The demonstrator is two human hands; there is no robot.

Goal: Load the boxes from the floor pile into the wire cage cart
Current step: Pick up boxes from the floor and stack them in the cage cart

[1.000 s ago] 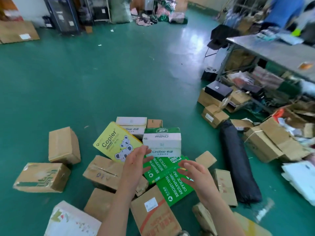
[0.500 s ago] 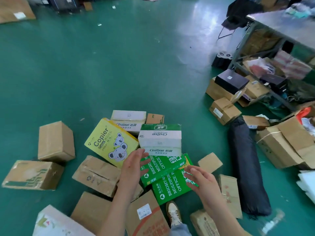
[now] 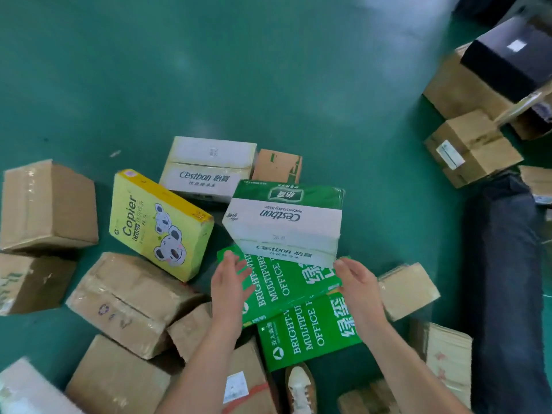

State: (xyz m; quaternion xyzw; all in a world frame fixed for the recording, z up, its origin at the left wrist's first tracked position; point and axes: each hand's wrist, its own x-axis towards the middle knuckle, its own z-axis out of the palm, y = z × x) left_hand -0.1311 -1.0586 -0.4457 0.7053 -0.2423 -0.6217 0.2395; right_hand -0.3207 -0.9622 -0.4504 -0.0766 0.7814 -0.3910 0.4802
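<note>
At your far left a brown carton (image 3: 47,204) sits on the green floor (image 3: 268,70). A second carton (image 3: 30,282) lies just in front of it, and a blurred white box (image 3: 24,389) fills the bottom corner. Next comes the yellow Copier box (image 3: 158,222), tilted, its lower end just beside a taped brown carton (image 3: 125,303). Behind it lies a white Cestbon carton (image 3: 209,168), with a small brown box (image 3: 277,167) against its right end.

Your left hand (image 3: 230,282) is open, fingers straight and close together, palm turned inward. It hangs over the near left corner of the upper green ream (image 3: 286,282) and holds nothing; whether it touches the ream cannot be told. The green-and-white Cestbon box (image 3: 283,219) lies on the far part of that ream, just beyond your fingertips, in the middle of the floor pile. A lower green ream (image 3: 307,333) lies partly under the first, nearer to you, and your shoe (image 3: 300,386) shows just below it.

Your right hand (image 3: 358,285) is open too, fingers loosely spread. Its tips are just beside the near right corner of the green-and-white Cestbon box, and it grips nothing.

To its right sits a small tan box (image 3: 406,291), then a flat carton (image 3: 448,354) nearer you, then a long dark bag (image 3: 504,279) stretched along the floor. At the upper right stands a labelled carton (image 3: 472,147), and beyond it a black box (image 3: 513,55) rests on another carton.
</note>
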